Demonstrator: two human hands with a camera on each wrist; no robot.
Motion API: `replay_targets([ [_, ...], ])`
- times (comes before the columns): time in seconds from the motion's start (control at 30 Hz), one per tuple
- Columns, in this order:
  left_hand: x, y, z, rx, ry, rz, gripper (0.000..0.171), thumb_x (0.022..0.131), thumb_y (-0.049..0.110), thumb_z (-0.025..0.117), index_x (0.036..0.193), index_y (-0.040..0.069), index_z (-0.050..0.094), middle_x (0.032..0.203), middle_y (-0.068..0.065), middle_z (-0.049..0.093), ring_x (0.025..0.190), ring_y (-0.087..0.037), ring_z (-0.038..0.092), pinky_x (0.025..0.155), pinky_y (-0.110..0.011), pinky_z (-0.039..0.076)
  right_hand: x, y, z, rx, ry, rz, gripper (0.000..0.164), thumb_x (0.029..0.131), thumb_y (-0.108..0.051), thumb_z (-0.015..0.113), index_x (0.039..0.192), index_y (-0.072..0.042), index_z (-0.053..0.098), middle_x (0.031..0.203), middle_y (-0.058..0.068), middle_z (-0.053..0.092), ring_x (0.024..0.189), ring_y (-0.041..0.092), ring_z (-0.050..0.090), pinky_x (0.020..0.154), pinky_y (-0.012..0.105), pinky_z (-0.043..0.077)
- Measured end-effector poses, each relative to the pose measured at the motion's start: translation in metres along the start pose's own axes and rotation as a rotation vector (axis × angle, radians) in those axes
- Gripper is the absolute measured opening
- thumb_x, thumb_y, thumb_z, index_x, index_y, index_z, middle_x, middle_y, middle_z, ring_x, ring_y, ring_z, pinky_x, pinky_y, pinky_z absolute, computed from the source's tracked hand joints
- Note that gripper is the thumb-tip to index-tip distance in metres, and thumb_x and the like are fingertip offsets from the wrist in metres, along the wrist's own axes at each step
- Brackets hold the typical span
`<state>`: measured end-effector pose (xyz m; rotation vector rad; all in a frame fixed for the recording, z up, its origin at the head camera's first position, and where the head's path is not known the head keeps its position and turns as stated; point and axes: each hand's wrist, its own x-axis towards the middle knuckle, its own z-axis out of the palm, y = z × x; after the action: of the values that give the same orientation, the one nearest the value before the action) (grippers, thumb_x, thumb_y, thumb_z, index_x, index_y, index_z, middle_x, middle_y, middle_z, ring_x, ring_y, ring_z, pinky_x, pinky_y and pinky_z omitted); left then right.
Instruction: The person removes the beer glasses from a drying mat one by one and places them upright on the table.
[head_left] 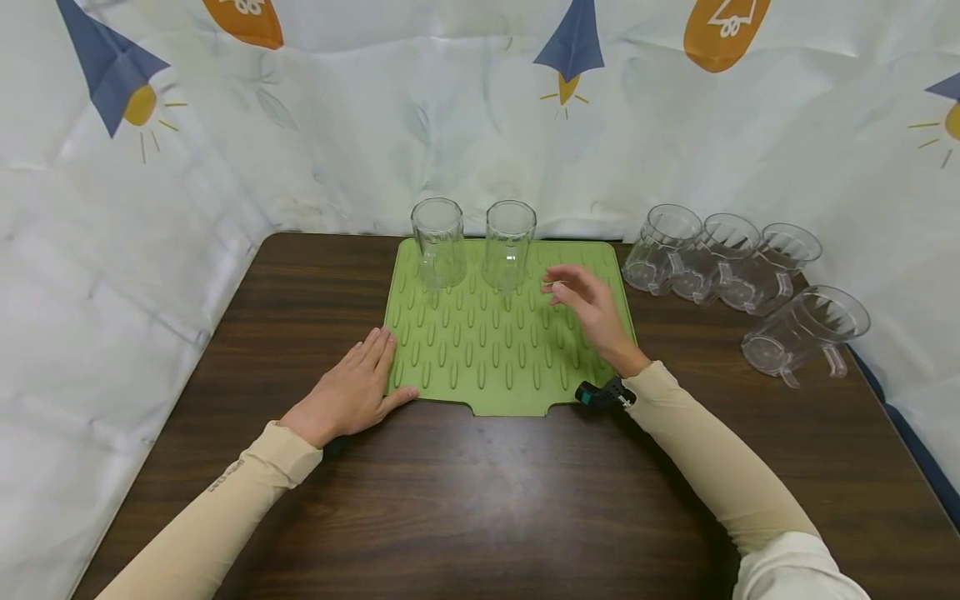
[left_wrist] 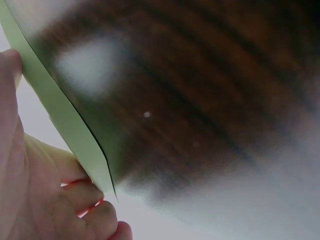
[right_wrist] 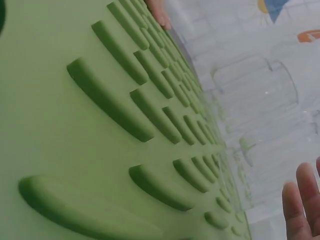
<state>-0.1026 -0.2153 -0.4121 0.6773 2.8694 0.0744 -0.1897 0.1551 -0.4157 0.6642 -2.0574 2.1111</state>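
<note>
A green ridged drying mat (head_left: 510,405) lies on the table. Two clear glass mugs stand side by side near its back edge, a left one (head_left: 439,250) and a right one (head_left: 509,250). Flat on the mat's front left corner and the tabletop rests my left hand (head_left: 348,387), fingers straight; the left wrist view has its fingers along the mat's edge (left_wrist: 75,120). My right hand (head_left: 588,312) hovers over the mat's right half, just right of the right mug, with loosely bent fingers holding nothing. In the right wrist view its fingertips (right_wrist: 295,205) appear near the glass.
Three clear mugs with handles stand in a row right of the mat, a left one (head_left: 660,254), a middle one (head_left: 716,258) and a right one (head_left: 768,267). Another mug (head_left: 802,333) stands nearer the table's right edge. A patterned white sheet (head_left: 375,117) hangs behind the dark wooden table (head_left: 480,500).
</note>
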Motion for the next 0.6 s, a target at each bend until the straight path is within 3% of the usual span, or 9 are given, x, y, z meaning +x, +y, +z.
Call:
replay_targets([
  [0.4, 0.0, 0.001, 0.0, -0.006, -0.016, -0.005, 0.089, 0.107, 0.055, 0.047, 0.16, -0.011, 0.023, 0.17, -0.031, 0.018, 0.16, -0.045, 0.018, 0.129, -0.059, 0.026, 0.008, 0.009, 0.006, -0.068, -0.043, 0.059, 0.037, 0.101, -0.002, 0.06, 0.136, 0.011, 0.057, 0.133, 0.036, 0.06, 0.113, 0.005, 0.068, 0.099, 0.022, 0.058],
  [0.6, 0.0, 0.0, 0.001, 0.002, -0.012, -0.009, 0.089, 0.107, 0.056, 0.047, 0.16, -0.011, 0.023, 0.17, -0.031, 0.018, 0.16, -0.045, 0.018, 0.13, -0.059, 0.025, 0.015, 0.01, 0.013, -0.065, -0.065, 0.054, 0.038, 0.099, 0.001, 0.061, 0.136, 0.012, 0.058, 0.136, 0.038, 0.059, 0.115, 0.008, 0.068, 0.1, 0.02, 0.057],
])
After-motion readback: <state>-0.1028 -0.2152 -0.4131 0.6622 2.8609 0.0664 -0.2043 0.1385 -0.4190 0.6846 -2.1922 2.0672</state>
